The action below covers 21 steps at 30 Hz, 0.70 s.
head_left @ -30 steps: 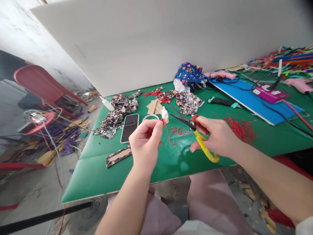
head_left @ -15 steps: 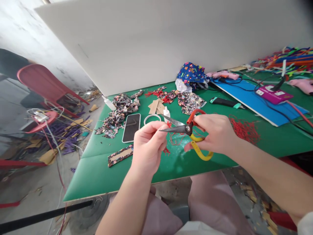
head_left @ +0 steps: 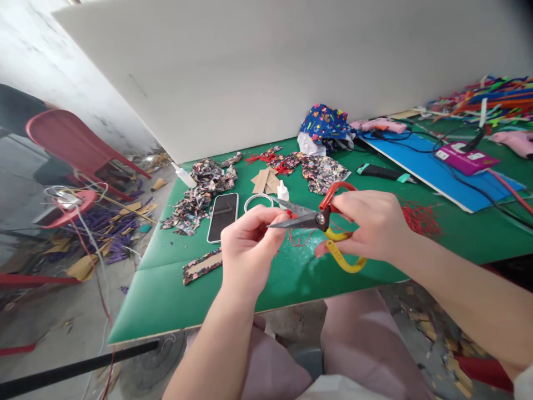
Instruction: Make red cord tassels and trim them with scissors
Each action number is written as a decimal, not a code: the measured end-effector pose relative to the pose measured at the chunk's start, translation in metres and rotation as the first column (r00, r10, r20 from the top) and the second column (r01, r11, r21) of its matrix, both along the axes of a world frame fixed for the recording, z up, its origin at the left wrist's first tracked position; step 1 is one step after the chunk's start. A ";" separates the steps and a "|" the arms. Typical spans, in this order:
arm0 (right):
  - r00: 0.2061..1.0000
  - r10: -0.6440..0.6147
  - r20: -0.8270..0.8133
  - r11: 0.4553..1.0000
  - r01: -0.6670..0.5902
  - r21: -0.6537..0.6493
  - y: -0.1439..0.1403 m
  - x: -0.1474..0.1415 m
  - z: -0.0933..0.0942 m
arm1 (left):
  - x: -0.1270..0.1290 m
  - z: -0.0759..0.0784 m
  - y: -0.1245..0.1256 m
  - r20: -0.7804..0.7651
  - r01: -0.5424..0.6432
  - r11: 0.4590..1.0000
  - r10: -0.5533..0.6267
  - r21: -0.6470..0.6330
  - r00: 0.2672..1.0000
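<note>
My right hand [head_left: 377,228] is closed round the handles of a pair of scissors [head_left: 302,218], one grip red and the other yellow. The scissor blades are parted and point left, up against my left hand [head_left: 250,244]. A short tuft of red string [head_left: 290,213] pokes out between the blades, pinched by thumb and fingers of my left hand, which hide most of it. Below on the table lie loose red strands [head_left: 300,236]. Just behind are a white ring [head_left: 259,196], a small white bottle [head_left: 282,191] and a phone [head_left: 223,218]. A flower-print strip [head_left: 202,268] lies left of my left hand.
Crumpled flower-print fabric [head_left: 210,180] and cardboard pieces [head_left: 265,180] lie on the green table [head_left: 158,300]. To the right are a utility knife [head_left: 383,172], a red string pile [head_left: 420,218], a blue board [head_left: 453,189] and a purple power adapter [head_left: 466,158]. A white panel [head_left: 258,72] stands behind.
My left hand has shifted slightly left, and the red ends hanging below its fingers are now mostly hidden. The scissors stay parted at nearly the same place.
</note>
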State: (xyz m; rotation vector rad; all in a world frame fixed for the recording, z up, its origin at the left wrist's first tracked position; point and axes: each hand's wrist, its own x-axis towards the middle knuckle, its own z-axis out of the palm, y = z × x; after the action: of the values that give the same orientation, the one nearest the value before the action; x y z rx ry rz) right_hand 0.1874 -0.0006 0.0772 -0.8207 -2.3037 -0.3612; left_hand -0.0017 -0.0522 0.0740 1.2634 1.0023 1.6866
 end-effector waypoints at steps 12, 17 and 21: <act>1.000 -0.001 -0.012 0.999 0.001 -0.035 0.000 0.000 -0.001 | 0.001 -0.002 -0.002 -0.097 -0.050 0.999 0.051 0.004 0.994; 1.000 -0.013 -0.019 0.998 0.012 -0.064 -0.001 -0.001 -0.001 | 0.001 -0.002 -0.002 -0.136 -0.063 0.998 0.062 -0.003 0.989; 1.000 0.000 -0.010 0.999 -0.001 -0.034 -0.001 -0.001 0.000 | 0.001 -0.002 -0.002 -0.189 -0.100 0.994 0.107 0.044 0.976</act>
State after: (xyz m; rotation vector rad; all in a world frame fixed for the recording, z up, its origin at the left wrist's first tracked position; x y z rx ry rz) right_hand 0.1860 -0.0015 0.0773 -0.8365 -2.3059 -0.3180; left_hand -0.0007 -0.0542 0.0718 1.4390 1.1752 1.6905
